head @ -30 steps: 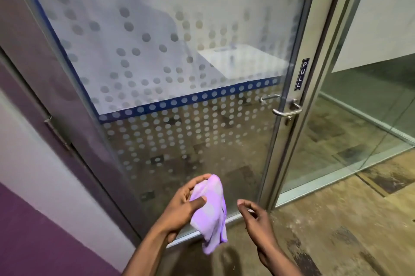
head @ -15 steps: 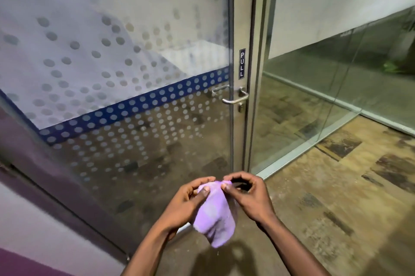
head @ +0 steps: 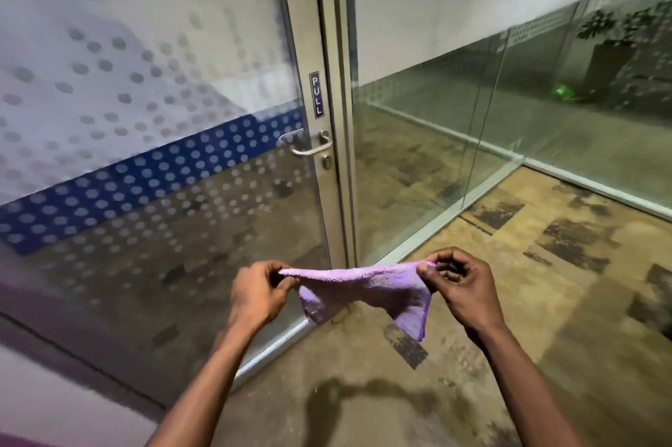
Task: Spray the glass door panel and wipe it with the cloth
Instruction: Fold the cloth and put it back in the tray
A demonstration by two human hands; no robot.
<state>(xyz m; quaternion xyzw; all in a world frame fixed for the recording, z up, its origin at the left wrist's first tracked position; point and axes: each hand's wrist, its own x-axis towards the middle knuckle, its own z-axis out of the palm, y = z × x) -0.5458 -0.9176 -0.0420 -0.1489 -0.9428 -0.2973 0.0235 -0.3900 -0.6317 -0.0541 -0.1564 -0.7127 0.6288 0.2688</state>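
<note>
Both pinch: your left hand [head: 256, 295] and right hand [head: 462, 288] now stretch the previously bunched cloth [head: 363, 286] flat, ready for wiping the glass door panel [head: 145, 119].

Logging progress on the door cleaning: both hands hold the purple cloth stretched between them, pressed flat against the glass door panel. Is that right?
Not quite. The head view shows the left hand and right hand pinching the purple cloth stretched between them, but it hangs in the air in front of the glass door panel, not pressed against it.

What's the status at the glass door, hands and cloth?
Left hand and right hand each pinch an end of the purple cloth, stretched between them. Cloth off the glass door panel. No spray bottle in view. Nothing in the way.
</note>
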